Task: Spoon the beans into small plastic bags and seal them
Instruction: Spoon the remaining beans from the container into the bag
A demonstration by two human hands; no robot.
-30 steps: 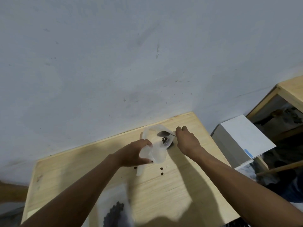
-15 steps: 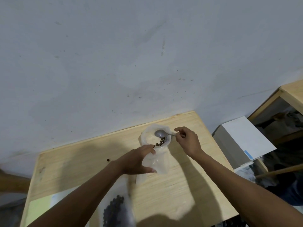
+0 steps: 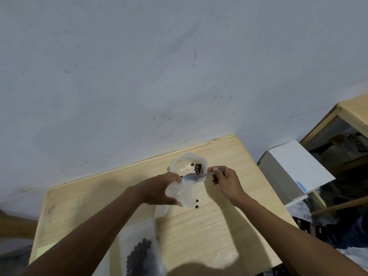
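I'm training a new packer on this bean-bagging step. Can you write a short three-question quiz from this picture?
1. True or false: the spoon is in the left hand.
2. What does the left hand hold? A) white box B) small plastic bag C) nothing
3. Fill in: the beans lie in an open ____ on the table.

Key: 1 false, the right hand holds it; 2 B, the small plastic bag; 3 bag.

I see the pale wooden counter (image 3: 219, 232) set against the wall. The large clear plastic bag (image 3: 187, 188) sits at its far centre, between my hands: left hand (image 3: 161, 190) on its left side, right hand (image 3: 227, 182) to its right, holding the metal spoon (image 3: 192, 177) over the bag's mouth. Dark round beans (image 3: 197, 167) lie inside. A small clear bag of beans (image 3: 139, 253) lies at the near edge. A white rectangular box (image 3: 294, 170) stands right of the counter.
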